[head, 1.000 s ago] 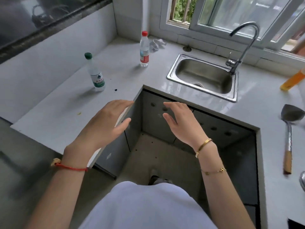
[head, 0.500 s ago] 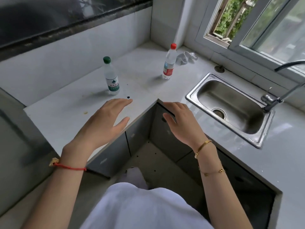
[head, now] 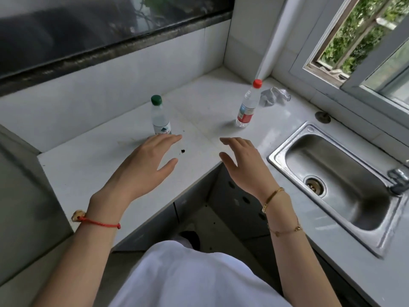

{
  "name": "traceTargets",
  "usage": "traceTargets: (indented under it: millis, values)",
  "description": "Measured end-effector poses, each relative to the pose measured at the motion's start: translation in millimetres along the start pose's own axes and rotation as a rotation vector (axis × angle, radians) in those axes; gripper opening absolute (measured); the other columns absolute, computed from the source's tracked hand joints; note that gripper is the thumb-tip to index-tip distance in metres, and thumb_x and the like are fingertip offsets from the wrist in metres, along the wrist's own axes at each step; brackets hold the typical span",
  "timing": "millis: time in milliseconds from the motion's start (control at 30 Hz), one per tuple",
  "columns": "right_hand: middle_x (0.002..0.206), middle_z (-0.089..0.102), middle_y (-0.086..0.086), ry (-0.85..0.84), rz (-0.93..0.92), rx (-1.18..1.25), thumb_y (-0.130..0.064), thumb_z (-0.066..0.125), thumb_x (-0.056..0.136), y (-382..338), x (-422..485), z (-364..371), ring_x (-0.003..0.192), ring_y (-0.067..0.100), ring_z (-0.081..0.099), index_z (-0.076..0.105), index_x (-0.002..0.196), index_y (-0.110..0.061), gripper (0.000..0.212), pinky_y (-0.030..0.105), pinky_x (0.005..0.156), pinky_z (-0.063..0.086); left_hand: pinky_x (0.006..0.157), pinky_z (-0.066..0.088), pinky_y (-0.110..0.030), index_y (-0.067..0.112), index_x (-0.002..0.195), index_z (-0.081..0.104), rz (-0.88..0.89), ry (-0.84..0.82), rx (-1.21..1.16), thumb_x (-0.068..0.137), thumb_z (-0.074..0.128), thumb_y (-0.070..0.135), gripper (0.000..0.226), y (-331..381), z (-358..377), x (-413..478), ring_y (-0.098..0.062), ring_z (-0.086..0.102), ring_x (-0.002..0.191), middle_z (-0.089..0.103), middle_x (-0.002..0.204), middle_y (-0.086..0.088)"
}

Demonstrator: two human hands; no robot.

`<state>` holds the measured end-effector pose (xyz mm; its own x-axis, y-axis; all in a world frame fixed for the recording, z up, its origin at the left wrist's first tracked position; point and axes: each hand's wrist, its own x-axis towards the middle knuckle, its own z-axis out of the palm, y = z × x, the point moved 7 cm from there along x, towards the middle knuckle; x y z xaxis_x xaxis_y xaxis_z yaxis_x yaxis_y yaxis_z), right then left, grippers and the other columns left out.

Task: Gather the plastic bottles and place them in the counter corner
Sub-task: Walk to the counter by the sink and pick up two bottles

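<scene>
Two clear plastic bottles stand upright on the white counter [head: 93, 165]. The green-capped bottle [head: 159, 118] is just beyond the fingertips of my left hand [head: 146, 167], which hovers open and empty over the counter. The red-capped bottle [head: 248, 105] stands farther back to the right, well beyond my right hand [head: 242, 165], also open and empty above the counter's inner edge. The counter corner [head: 232, 74] lies behind the red-capped bottle, where the tiled walls meet.
A steel sink [head: 336, 180] is set into the counter on the right, with a tap [head: 398, 178] at the frame edge. A crumpled clear wrapper [head: 274, 96] lies near the corner. A window [head: 365, 41] runs along the right wall. A small dark speck [head: 182, 151] sits between my hands.
The view has swung left and closer to the counter. Both hands have moved forward over the counter toward the bottles; the left fingertips now nearly reach the green-capped bottle.
</scene>
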<state>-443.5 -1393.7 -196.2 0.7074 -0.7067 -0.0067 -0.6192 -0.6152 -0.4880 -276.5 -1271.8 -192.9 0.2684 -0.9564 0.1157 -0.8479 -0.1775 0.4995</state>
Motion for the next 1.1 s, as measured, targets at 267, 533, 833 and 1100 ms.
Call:
traceTargets:
  millis: [267,533,833,1100]
  values:
    - [0.136,0.053,0.001,0.0,-0.033,-0.014,-0.031,0.044,0.096,1,67,-3,0.128,0.021,0.044,0.045,0.135,-0.018,0.041,0.039,0.109,0.036,0.106,0.033,-0.021,0.032,0.141,0.038,-0.026,0.033,-0.019,0.093,0.052,0.029,0.05,-30,-10,53,-0.001,0.035,0.131,0.043,0.141,0.016]
    - [0.137,0.051,0.0,-0.028,-0.038,-0.034,-0.033,0.043,0.097,-5,110,2,0.129,0.02,0.043,0.044,0.136,-0.018,0.042,0.037,0.109,0.037,0.1,0.028,-0.016,0.033,0.141,0.038,-0.041,0.035,-0.015,0.093,0.052,0.028,0.049,-54,-22,87,0.003,0.031,0.131,0.042,0.14,0.018]
    - [0.137,0.052,-0.001,-0.045,-0.052,-0.037,-0.032,0.043,0.097,-4,135,3,0.129,0.02,0.043,0.044,0.136,-0.018,0.042,0.035,0.109,0.036,0.109,0.035,-0.032,0.027,0.14,0.042,-0.052,0.072,0.01,0.093,0.053,0.028,0.049,-69,-22,110,-0.01,0.04,0.131,0.046,0.141,0.011]
    - [0.138,0.051,0.0,-0.067,-0.072,-0.058,-0.033,0.043,0.097,7,155,-3,0.13,0.021,0.042,0.045,0.136,-0.018,0.042,0.036,0.108,0.037,0.099,0.041,-0.042,0.018,0.133,0.052,-0.22,0.17,0.151,0.088,0.057,0.021,0.045,-110,-9,158,-0.026,0.044,0.122,0.052,0.136,0.0]
